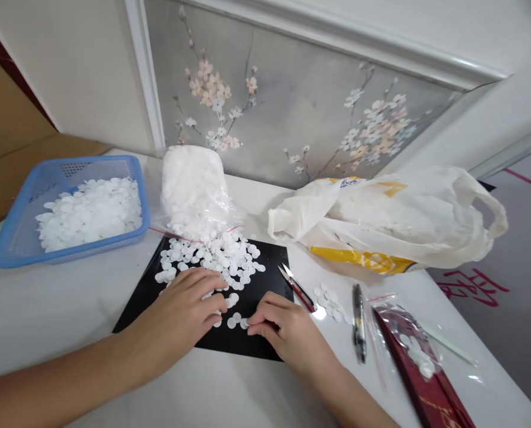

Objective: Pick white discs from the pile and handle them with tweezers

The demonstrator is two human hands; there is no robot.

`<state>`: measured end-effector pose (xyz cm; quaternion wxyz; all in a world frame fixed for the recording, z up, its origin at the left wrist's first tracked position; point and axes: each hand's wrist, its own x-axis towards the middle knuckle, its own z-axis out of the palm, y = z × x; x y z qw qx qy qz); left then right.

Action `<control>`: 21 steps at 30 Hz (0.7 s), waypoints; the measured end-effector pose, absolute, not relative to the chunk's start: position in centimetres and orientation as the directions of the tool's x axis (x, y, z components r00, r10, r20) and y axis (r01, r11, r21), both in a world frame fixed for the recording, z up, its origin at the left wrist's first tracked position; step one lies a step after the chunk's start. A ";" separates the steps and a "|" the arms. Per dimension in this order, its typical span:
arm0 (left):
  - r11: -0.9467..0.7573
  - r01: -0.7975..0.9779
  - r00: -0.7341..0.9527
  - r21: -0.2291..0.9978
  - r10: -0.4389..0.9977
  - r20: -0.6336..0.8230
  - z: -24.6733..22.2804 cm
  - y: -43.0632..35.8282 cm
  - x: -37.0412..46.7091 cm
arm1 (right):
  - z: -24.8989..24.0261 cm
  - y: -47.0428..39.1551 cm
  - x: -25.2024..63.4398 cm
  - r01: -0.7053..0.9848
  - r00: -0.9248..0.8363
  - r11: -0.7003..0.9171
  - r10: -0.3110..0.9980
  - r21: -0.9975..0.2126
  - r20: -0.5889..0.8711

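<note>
Many small white discs [233, 258] lie heaped on a black sheet [247, 351], spilling from the mouth of a clear bag [194, 184]. My left hand [194, 303] rests over the sheet with its fingers apart, its fingertips beside a few discs at the near side of the heap. At the sheet's right part my right hand [278, 324] has thumb and index finger pinched at the edge of a small white disc [244, 323]. Two more discs touch that one on its left.
A blue basket [143, 196] of white discs stands at the left. Small scissors [297, 288], loose discs [332, 302], a pen [358, 324] and a dark red packet [426, 386] lie at the right. Behind them is a white plastic bag [381, 220].
</note>
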<state>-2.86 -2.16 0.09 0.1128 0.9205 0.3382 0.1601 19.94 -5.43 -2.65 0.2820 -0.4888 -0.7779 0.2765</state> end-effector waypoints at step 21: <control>-0.810 0.509 0.730 0.291 0.585 0.353 -1.3 -2.6 -2.2 | -1.7 -4.9 21.7 0.656 -0.079 0.071 0.997 -0.752 0.025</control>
